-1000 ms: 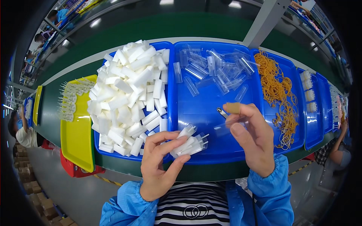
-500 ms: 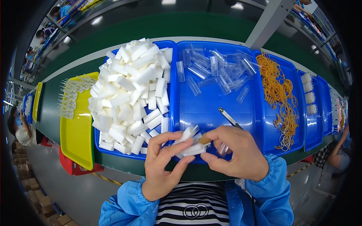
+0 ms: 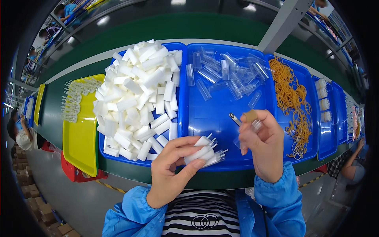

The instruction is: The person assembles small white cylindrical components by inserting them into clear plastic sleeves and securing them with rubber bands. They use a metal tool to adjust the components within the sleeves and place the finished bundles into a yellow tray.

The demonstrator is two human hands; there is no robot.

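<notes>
I am holding a small bundle (image 3: 205,152) of white capped pieces in my left hand (image 3: 173,173), fingers clenched around it just in front of the middle blue tray (image 3: 213,118). My right hand (image 3: 264,146) is pinching a clear tube (image 3: 252,125) with a tan end, raised over the near right part of that same tray. Only a few pieces are sitting in the bundle, so I am judging the work as barely begun. To the left of the middle tray, a big heap of white blocks (image 3: 138,94) is waiting in its own blue tray; at the far end of the middle tray, loose clear tubes (image 3: 229,73) are lying scattered; to its right, a tangle of rubber bands (image 3: 292,98) is lying untouched. Far left of it, a yellow tray (image 3: 81,138) is holding a row of finished-looking pieces (image 3: 75,98), though I cannot tell exactly what they are.
</notes>
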